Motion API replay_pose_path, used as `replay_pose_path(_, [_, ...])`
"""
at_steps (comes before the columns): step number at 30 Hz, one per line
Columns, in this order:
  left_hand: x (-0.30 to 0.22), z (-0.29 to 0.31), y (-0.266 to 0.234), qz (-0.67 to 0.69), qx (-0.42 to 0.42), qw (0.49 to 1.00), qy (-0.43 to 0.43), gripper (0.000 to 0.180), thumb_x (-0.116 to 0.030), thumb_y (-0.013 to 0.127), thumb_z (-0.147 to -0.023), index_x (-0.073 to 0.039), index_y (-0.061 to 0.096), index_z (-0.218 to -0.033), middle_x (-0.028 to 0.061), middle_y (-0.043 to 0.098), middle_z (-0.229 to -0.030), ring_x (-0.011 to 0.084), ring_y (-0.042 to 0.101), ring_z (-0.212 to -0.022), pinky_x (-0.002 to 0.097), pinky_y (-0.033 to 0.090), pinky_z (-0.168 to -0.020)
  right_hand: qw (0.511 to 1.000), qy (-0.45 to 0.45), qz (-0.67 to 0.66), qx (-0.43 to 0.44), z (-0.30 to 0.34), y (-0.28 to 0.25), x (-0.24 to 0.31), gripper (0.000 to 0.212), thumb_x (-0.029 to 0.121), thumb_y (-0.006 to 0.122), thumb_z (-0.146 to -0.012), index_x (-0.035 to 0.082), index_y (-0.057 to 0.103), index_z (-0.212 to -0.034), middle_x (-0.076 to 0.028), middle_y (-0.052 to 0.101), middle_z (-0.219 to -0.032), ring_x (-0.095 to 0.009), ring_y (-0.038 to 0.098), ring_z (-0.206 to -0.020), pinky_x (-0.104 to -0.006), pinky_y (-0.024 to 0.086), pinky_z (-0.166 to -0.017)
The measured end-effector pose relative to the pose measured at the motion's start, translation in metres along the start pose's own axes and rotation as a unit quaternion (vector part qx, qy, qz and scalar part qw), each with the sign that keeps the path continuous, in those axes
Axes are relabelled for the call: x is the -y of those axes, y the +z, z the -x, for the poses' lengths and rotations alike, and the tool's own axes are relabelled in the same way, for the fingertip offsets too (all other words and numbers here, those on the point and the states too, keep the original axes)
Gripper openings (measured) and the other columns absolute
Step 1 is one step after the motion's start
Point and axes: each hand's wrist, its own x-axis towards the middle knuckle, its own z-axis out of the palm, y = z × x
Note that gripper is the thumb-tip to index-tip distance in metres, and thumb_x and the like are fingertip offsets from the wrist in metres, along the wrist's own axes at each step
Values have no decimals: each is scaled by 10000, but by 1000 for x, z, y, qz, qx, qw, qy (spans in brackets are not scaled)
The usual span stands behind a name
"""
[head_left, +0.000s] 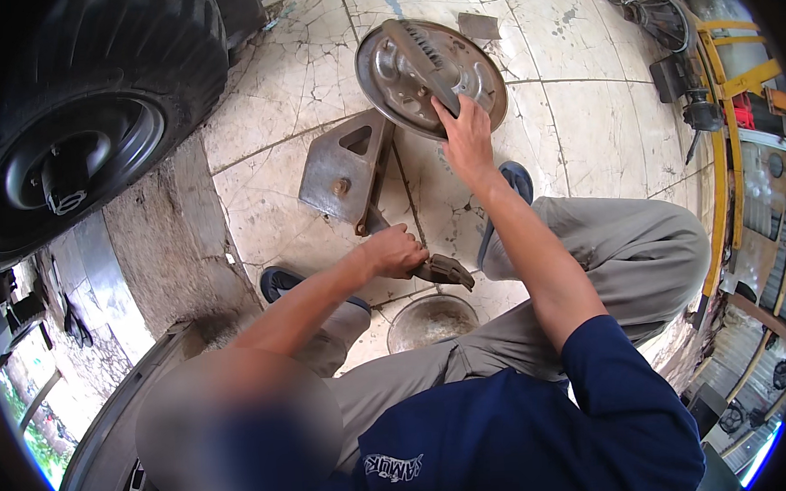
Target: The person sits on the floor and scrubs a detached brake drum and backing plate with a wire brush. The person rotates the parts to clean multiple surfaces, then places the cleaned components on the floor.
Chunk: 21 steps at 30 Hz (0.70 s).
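Note:
My right hand grips the near end of a long brush with dark bristles along one side. The brush lies over a round, worn metal plate with raised shapes, which rests tilted beside a metal bracket. My left hand is closed round a dark brown piece whose jagged end sticks out towards me; its exact kind is unclear. Just beyond that hand, the angular grey metal bracket has a triangular hole and a rusty stud. The fingers hide where the piece meets the bracket.
A large black tyre on a dark wheel stands at upper left. Between my feet sits a round metal bowl. A flat scrap lies on the cracked tile floor. Yellow metal framing and machine parts line the right side.

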Motion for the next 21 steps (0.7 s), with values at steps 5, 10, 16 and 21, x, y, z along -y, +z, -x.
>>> replay_pose_path(5, [4,-2,-9,25,-26,999,10,402,-392,760,-759,-97,610,-987,69,691,-832,258,687,-865,407,482,-789,998,-50,23,15,-14,-23,-9,731,206,840,-722,268,576,-1400,-94,445,-1288,-297,499,-1214,-484,448,-972])
replay_pose_path(10, [16,-17,-51,88,-117,988,42,464,-364,806,-717,-85,605,-1029,90,694,-880,298,677,-869,409,475,-808,996,-87,-29,8,-45,-60,-46,634,221,797,-784,261,587,-1381,-118,473,-1277,-321,538,-1205,-465,513,-929])
replay_pose_path(16, [7,-18,-118,146,-265,953,15,373,-306,785,-718,-45,664,-956,134,689,-775,338,661,-831,419,534,-799,987,-100,-52,114,-84,-121,-72,503,205,700,-879,257,590,-1367,-144,478,-1239,-331,628,-1080,-446,578,-846])
replay_pose_path(21, [0,15,-133,141,-398,905,53,331,-274,782,-743,-30,693,-948,166,694,-843,360,660,-836,417,536,-843,979,-160,-32,119,-76,-128,-76,487,218,692,-886,232,596,-1364,-151,479,-1214,-343,634,-1063,-463,575,-842])
